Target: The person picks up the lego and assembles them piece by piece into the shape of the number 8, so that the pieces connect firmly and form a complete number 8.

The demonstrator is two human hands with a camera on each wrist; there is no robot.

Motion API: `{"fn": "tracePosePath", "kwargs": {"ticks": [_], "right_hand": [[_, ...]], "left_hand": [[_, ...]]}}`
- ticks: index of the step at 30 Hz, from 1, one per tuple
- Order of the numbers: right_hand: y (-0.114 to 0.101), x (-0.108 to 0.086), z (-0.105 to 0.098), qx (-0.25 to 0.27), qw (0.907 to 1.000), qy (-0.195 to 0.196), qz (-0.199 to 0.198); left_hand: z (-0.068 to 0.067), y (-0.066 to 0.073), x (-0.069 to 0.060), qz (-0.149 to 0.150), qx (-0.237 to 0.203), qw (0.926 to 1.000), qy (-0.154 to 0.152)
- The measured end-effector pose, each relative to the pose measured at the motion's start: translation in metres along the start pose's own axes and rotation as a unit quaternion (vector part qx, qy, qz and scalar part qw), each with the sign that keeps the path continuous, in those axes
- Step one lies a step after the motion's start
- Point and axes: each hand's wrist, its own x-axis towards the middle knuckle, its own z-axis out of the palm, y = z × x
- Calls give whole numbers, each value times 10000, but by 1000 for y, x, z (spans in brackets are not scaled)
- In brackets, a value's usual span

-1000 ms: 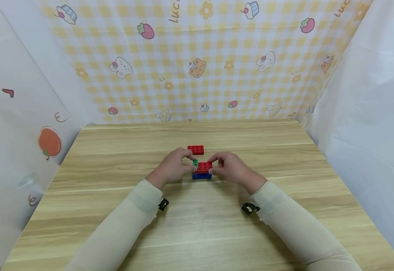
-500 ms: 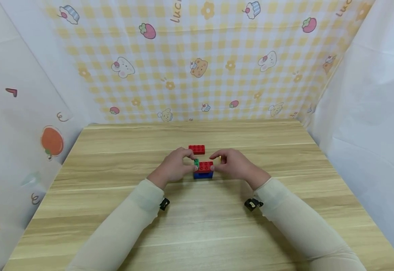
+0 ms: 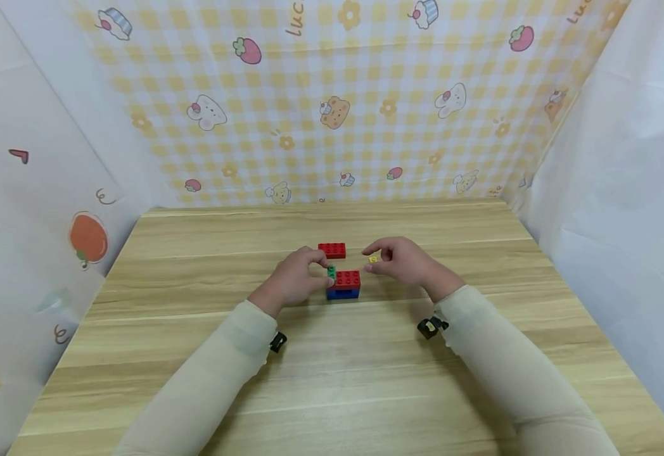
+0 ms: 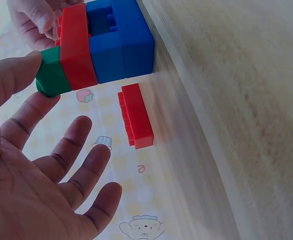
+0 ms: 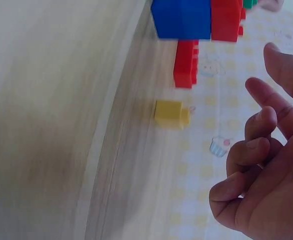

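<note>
A stack of blocks stands mid-table: blue ones (image 3: 343, 294) (image 4: 136, 40) below, a red block (image 3: 348, 279) (image 4: 78, 47) over them, and a green block (image 3: 331, 272) (image 4: 52, 72) on the red one's left end. My left hand (image 3: 294, 278) (image 4: 41, 145) pinches the green block between thumb and index finger. My right hand (image 3: 403, 261) (image 5: 271, 165) is off the stack, thumb and index apart with nothing between them in the right wrist view. Beneath it on the table is a small yellow block (image 3: 373, 259) (image 5: 170, 114), not touched.
Another red block (image 3: 332, 251) (image 4: 137, 116) (image 5: 185, 64) lies behind the stack on the wooden table (image 3: 332, 380). A checked cloth (image 3: 366, 145) hangs at the back, with white sheets at both sides.
My right hand has left the right end of the stack and moved right and back, over the yellow block, which has come into view. My left hand stays at the green block.
</note>
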Motion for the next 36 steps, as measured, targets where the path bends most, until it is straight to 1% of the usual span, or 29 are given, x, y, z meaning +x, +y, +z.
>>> {"fn": "tracePosePath", "kwargs": {"ticks": [5,10,19,27,31,36], "right_hand": [[8,5,-3,28,9999,-36,140],[14,11,-5,-137,9992,-31,371],[25,18,-5,-404,9958,-281,776],[29,23,-1,-639,9948,-296,738],[29,24,1,-677,9946,-297,729],[28,24,4,-706,9937,-250,834]], "left_hand": [[0,0,0,6,10,10000,12],[0,0,0,6,28,10000,25],[0,0,0,26,71,10000,19],[-2,1,-1,4,107,9999,-6],[-2,2,0,-2,103,9999,-18],[-2,1,0,0,50,10000,-24]]}}
